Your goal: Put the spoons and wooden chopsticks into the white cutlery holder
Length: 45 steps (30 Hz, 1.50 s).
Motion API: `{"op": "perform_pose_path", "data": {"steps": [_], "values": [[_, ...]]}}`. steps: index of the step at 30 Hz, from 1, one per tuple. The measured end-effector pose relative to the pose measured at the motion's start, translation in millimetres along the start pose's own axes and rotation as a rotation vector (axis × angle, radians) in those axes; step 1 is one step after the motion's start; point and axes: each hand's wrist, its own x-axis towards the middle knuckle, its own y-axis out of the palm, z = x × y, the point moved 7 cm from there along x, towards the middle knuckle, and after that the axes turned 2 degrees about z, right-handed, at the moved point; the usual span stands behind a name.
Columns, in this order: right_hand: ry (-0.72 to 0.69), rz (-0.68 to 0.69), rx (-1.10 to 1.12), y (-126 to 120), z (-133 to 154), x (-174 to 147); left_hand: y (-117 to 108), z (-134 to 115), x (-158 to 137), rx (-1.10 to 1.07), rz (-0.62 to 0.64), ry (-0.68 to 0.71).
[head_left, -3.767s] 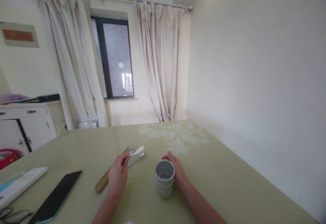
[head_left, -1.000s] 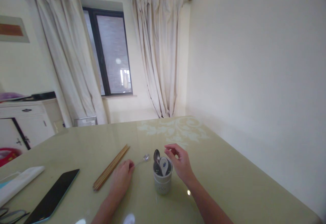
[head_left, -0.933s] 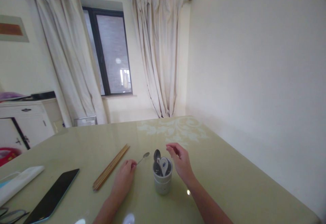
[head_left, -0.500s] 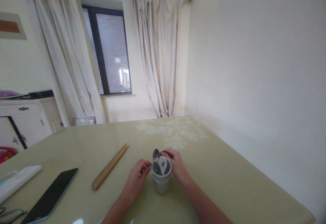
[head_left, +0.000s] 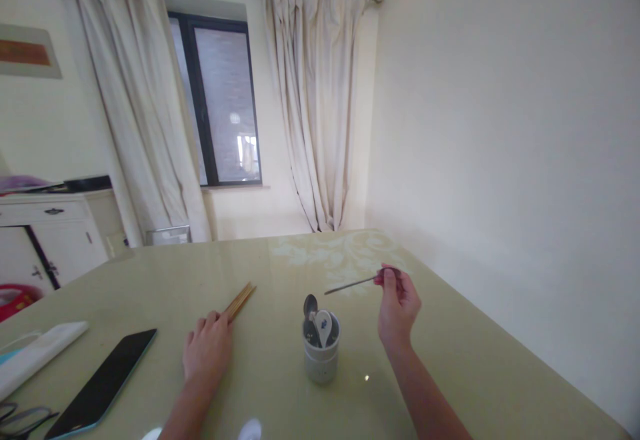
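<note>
My right hand [head_left: 399,303] is raised to the right of the cup, closed on the bowl end of a thin metal spoon [head_left: 350,285]. The spoon's handle points left, above and behind the cup. My left hand [head_left: 209,347] lies over the bundle of wooden chopsticks [head_left: 241,300] on the table, its fingers curled round them. Only the far ends of the chopsticks show; the rest is under the hand. Between my hands a pale cup [head_left: 321,365] stands upright, holding a metal spoon [head_left: 311,304] and a white spoon with a blue mark [head_left: 324,325].
A black tablet or phone [head_left: 103,381] lies at the left, with a white object [head_left: 45,353] beyond it and eyeglasses [head_left: 30,419] at the near left edge. The green table [head_left: 280,387] runs along the wall on the right.
My right hand has left the cup and moved right, lifting a spoon out. My left hand has gone from beside the cup leftward onto the chopsticks.
</note>
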Motion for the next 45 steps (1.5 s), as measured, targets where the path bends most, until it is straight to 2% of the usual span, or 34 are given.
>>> {"op": "perform_pose_path", "data": {"steps": [4, 12, 16, 21, 26, 32, 36, 40, 42, 45], "values": [[0.002, 0.084, 0.021, 8, 6, -6, 0, -1, 1, -0.086, 0.017, -0.005], [0.098, 0.506, -0.041, 48, 6, -41, 4, -3, 2, -0.11, 0.073, 0.005], [0.059, 0.636, -0.117, 59, 3, -55, 8, -1, 3, -0.121, 0.076, 0.003], [0.024, 0.664, -0.212, 60, 1, -57, 9, -6, 5, -0.142, 0.08, 0.028], [0.048, 0.607, -0.245, 55, -2, -54, 8, -25, 3, -0.206, 0.086, 0.136], [0.106, 0.594, -0.288, 55, -12, -57, 6, -51, -2, -0.53, -0.02, 0.226], [0.239, 0.549, -0.231, 53, -36, -57, -3, -69, -10, -0.716, -0.038, 0.319], [0.444, 0.65, -0.122, 59, -65, -69, -14, -91, -28, -0.853, -0.01, 0.489], [0.488, 0.687, -0.089, 63, -72, -76, -19, -104, -38, -0.916, 0.018, 0.574], [0.499, 0.681, -0.057, 66, -73, -81, -22, -116, -47, -0.961, 0.05, 0.628]]}}
